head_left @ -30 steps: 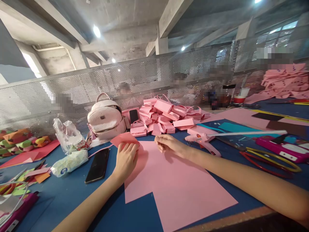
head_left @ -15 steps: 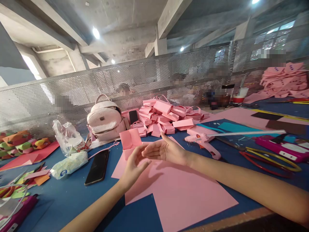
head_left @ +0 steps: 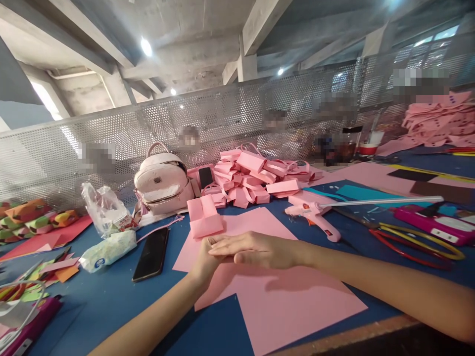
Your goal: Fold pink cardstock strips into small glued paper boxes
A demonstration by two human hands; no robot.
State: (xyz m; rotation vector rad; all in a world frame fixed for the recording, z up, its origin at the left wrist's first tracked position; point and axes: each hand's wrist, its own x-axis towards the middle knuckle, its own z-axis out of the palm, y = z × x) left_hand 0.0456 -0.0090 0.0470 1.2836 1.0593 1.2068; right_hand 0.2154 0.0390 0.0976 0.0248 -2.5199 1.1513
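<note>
My right hand (head_left: pixel 258 249) lies flat with its fingers stretched out, palm down over the fingers of my left hand (head_left: pixel 205 261). The left fingers are mostly hidden under it, so their pose does not show. Beneath both hands spreads a large pink paper sheet (head_left: pixel 293 306). A small folded pink paper box (head_left: pixel 205 223) with a raised flap stands just beyond my fingertips, apart from them. To the right of my hands rests a pink glue gun (head_left: pixel 315 217) with a long glue stick in its back.
Pink paper boxes (head_left: pixel 252 173) are heaped behind, beside a pale backpack (head_left: pixel 161 183). A black phone (head_left: pixel 151 254) and a tissue pack (head_left: pixel 107 251) lie left. Scissors (head_left: pixel 419 244) and a magenta power strip (head_left: pixel 438 225) are right. A perforated metal screen (head_left: pixel 222 118) stands behind.
My right hand has lowered and turned palm down onto my left hand, which has also dropped slightly. The small pink box has tipped toward me, and both hands are now clear of it.
</note>
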